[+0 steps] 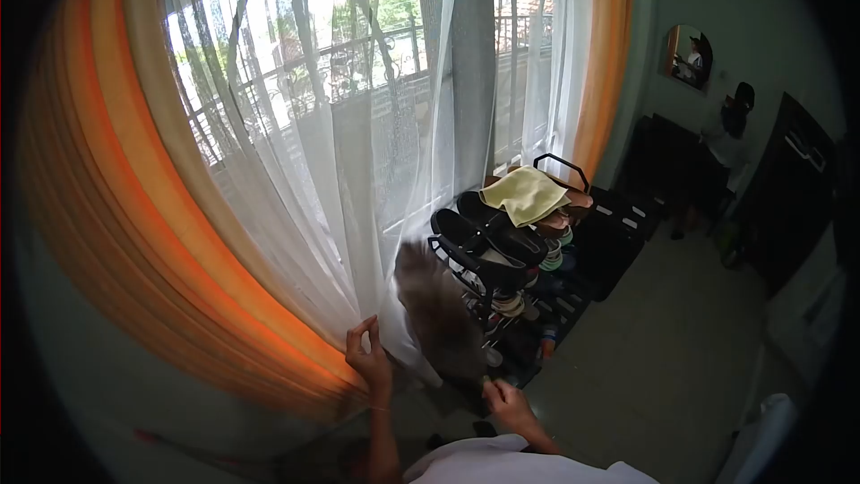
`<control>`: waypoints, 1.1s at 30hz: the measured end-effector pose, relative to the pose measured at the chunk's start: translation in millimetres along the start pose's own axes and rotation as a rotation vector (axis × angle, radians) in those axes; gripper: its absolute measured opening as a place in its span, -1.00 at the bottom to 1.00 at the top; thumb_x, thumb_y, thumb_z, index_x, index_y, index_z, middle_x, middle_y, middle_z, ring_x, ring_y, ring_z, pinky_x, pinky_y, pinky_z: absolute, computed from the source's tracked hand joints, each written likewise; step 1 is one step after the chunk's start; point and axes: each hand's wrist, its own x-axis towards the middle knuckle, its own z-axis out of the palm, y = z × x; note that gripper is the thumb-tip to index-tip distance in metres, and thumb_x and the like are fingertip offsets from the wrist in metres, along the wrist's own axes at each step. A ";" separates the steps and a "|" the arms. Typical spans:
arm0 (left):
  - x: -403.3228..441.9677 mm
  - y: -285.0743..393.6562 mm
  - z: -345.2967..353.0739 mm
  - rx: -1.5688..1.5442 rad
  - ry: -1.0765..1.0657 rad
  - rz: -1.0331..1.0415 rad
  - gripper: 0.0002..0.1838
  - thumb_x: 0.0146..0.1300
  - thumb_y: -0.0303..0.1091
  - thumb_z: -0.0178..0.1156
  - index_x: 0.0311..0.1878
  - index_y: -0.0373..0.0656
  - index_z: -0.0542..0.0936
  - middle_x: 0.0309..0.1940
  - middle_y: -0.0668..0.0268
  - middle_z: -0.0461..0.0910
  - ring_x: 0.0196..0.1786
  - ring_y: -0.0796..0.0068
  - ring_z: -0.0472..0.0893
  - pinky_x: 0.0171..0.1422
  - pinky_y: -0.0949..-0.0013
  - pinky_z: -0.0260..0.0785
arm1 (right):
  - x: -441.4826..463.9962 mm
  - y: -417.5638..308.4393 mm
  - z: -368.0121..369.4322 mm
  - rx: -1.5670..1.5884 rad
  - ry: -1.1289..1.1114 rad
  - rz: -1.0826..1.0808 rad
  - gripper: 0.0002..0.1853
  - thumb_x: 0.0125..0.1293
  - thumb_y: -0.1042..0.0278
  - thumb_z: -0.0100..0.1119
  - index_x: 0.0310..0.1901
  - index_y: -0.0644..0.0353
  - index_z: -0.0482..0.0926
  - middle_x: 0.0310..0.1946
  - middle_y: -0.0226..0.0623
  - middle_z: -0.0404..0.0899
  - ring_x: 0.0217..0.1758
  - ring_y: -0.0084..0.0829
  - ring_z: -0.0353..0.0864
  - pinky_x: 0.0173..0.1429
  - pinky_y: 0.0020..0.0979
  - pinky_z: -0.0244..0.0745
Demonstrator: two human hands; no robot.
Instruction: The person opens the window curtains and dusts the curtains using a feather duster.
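My left hand (pixel 368 360) is closed in a pinch on the lower part of the sheer white curtain (pixel 345 206). To its right, my right hand (pixel 511 405) grips the handle end of a fluffy brown-grey duster (pixel 439 315). The duster's head is blurred and points up and away, in front of the white curtain cloth and beside the shoe rack (pixel 488 282). Black shoes (pixel 502 237) sit on the rack's top level, with a yellow cloth (pixel 527 195) draped farther back.
Orange drapes (pixel 215 278) hang at the left, and another orange drape (pixel 602 63) hangs right of the window. More shoes (pixel 551 255) fill the rack. Across the tiled floor (pixel 645 350), a person (pixel 727 130) stands near dark furniture and a wall mirror (pixel 688 56).
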 end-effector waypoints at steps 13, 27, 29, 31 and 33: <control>-17.0 8.8 9.1 0.026 -0.042 0.022 -0.88 0.32 -0.48 0.23 -0.14 -0.26 0.69 -0.24 0.22 0.66 -0.12 0.39 0.62 0.03 0.36 0.43 | 101.6 58.3 88.7 -0.236 0.099 -0.166 -0.55 0.53 -0.03 -0.23 -0.18 0.25 0.46 -0.41 -0.01 0.64 -0.32 0.02 0.67 -0.24 -0.04 0.49; -14.0 5.8 7.4 -0.002 -0.025 0.008 -0.92 0.32 -0.53 0.23 -0.17 -0.29 0.67 -0.26 0.27 0.63 -0.14 0.46 0.57 0.08 0.37 0.41 | 37.6 101.4 54.4 -0.076 -0.026 0.173 -0.44 0.43 -0.17 -0.06 -0.31 0.27 0.59 -0.57 -0.25 0.58 -0.48 -0.36 0.62 -0.29 -0.37 0.49; -14.3 7.0 8.1 -0.006 -0.030 0.009 -0.92 0.33 -0.52 0.22 -0.17 -0.29 0.67 -0.26 0.27 0.63 -0.13 0.46 0.57 0.09 0.36 0.41 | 32.5 72.0 58.8 -0.009 0.020 0.119 -0.46 0.44 -0.14 -0.05 -0.31 0.27 0.57 -0.59 -0.26 0.56 -0.50 -0.37 0.60 -0.30 -0.39 0.48; -16.0 6.5 8.4 -0.015 -0.038 0.013 -0.92 0.33 -0.52 0.22 -0.17 -0.29 0.67 -0.26 0.27 0.63 -0.13 0.45 0.58 0.09 0.36 0.41 | 32.5 50.0 60.6 -0.010 -0.123 0.127 -0.41 0.46 -0.17 -0.15 -0.18 0.28 0.61 -0.28 0.09 0.66 -0.09 0.08 0.65 0.04 -0.05 0.47; -16.4 5.2 9.4 0.011 -0.060 0.016 -0.91 0.33 -0.53 0.22 -0.16 -0.29 0.67 -0.25 0.27 0.63 -0.11 0.45 0.58 0.10 0.35 0.41 | 45.2 80.3 74.5 -0.108 -0.133 0.058 -0.44 0.46 -0.16 -0.13 -0.23 0.27 0.59 -0.36 -0.01 0.62 -0.23 -0.15 0.64 -0.12 -0.18 0.47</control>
